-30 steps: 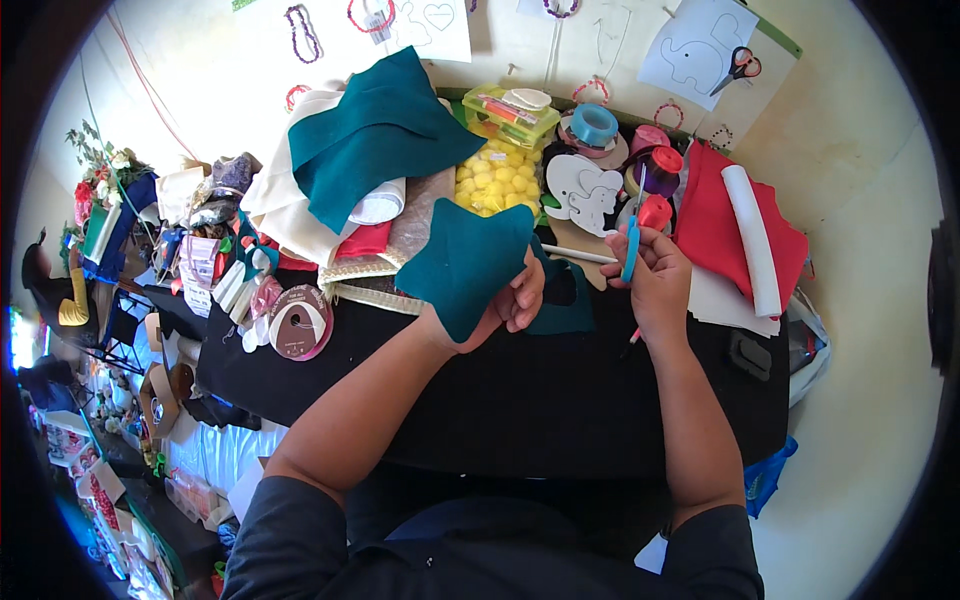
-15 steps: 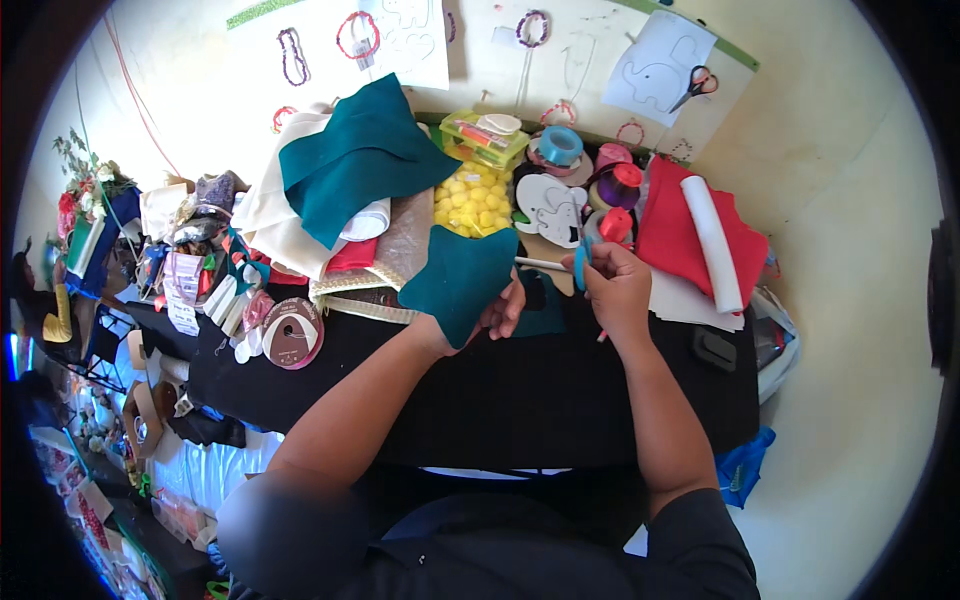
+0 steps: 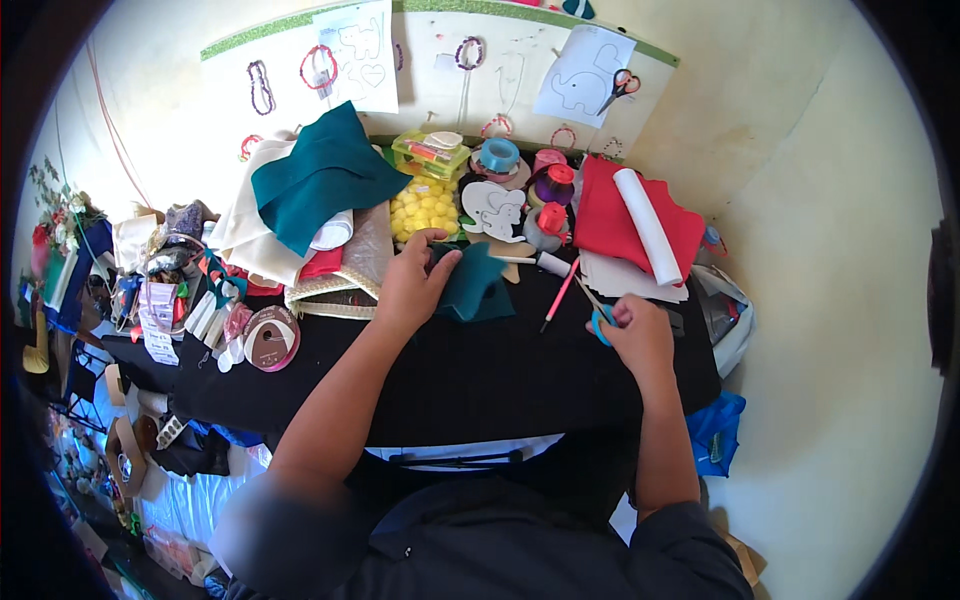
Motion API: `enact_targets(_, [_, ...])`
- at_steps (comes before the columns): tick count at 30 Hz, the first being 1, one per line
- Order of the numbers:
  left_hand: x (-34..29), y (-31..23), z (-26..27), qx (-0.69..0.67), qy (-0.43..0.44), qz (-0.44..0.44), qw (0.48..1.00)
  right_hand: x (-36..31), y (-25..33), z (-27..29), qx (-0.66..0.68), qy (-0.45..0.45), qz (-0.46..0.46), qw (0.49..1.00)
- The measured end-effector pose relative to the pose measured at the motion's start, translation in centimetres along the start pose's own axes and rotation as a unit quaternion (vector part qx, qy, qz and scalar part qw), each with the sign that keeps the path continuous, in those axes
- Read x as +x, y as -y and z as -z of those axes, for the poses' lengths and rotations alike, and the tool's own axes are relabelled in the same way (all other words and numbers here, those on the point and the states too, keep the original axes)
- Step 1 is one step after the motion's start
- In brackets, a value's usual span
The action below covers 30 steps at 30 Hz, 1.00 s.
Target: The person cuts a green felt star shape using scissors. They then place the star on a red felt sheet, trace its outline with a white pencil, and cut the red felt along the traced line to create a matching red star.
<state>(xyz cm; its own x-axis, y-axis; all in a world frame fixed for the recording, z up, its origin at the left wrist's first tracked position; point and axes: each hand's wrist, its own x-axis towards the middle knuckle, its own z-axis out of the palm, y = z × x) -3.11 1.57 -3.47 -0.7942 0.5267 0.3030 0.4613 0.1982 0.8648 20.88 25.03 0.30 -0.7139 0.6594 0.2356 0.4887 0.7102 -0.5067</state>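
Observation:
My left hand [image 3: 412, 285] is closed on the edge of a dark teal felt piece [image 3: 472, 278], pinched between thumb and fingers over the black table. Beneath it lies another teal felt scrap [image 3: 495, 305]. In my right hand [image 3: 640, 338] is a pair of scissors [image 3: 602, 322] with light blue handles, low over the table, blades pointing away and to the left. Between my hands lies a pink pencil [image 3: 560, 296], with a white cylindrical piece [image 3: 553, 264] just beyond it. A white elephant cutout [image 3: 493, 210] rests farther back.
Behind my left hand are stacked fabrics topped by teal felt [image 3: 330, 180] and a bag of yellow pom-poms [image 3: 425, 208]. Ribbon and tape rolls [image 3: 498, 155] stand at the back. Red felt [image 3: 630, 215] bears a white roll [image 3: 648, 228]. A ribbon spool [image 3: 272, 339] lies left.
My right hand has moved right and nearer with the scissors, away from the felt. My left hand has shifted its hold on the teal felt, which has turned. The whole view has swung slightly right.

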Motion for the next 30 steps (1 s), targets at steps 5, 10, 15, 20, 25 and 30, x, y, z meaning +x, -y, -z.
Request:
enact_targets(5, [-0.7,0.4,-0.4,0.023,0.042,-0.034,0.998,-2.9,-1.6,0.7,-0.029,0.028,-0.070,0.997])
enact_targets(10, [-0.3,1.6,-0.4,-0.022,0.059,-0.063,0.996,-2.1,-3.2,-0.4,0.058,0.036,-0.074,0.995])
enact_targets(15, [-2.4,-0.1,0.8,-0.075,0.023,-0.031,0.996,-2.0,-2.5,-0.4,0.055,0.034,-0.064,0.996])
enact_targets(20, [-5.8,-2.7,2.5,-0.181,0.025,0.040,0.982,-3.0,2.2,-0.2,0.147,-0.043,0.007,0.988])
enact_targets(25, [-9.1,-3.9,3.0,-0.297,0.139,0.043,0.944,-4.5,6.8,-3.6,0.338,0.044,0.132,0.931])
enact_targets(30, [-10.3,-2.9,2.6,-0.313,0.148,0.059,0.936,-4.7,7.7,-7.4,0.491,0.211,0.139,0.834])
